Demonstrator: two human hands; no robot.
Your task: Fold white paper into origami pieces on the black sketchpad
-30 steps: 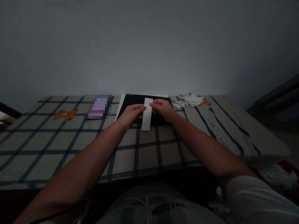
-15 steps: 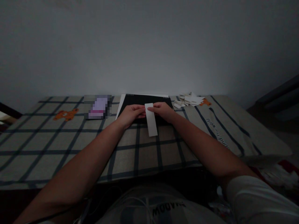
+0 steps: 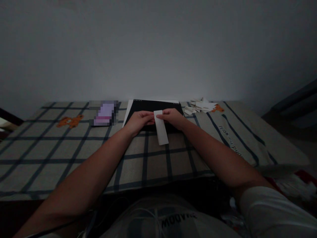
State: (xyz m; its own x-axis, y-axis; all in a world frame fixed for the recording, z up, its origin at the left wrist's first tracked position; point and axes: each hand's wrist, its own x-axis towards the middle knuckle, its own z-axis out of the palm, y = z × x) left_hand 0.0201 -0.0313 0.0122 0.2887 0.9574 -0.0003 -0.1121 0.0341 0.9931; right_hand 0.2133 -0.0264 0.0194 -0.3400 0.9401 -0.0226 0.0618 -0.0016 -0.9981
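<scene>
A narrow strip of white paper is held between my two hands, its long end hanging toward me over the cloth. My left hand pinches the strip's upper left edge, its fingertips partly behind the paper. My right hand grips the same upper end from the right, with the thumb lying on the front of the strip. Beneath both hands lies a black notebook or folder with small holes along its far edge. White sheets stick out from under it.
A phone, blurred out in part, lies on the left. To the right is a pile of white paper pieces. The checked tablecloth carries bear prints and lettering. A grey wall rises right behind the table.
The lower end of the paper strip has swung slightly to the right. Both hands stay in nearly the same place and keep their hold.
</scene>
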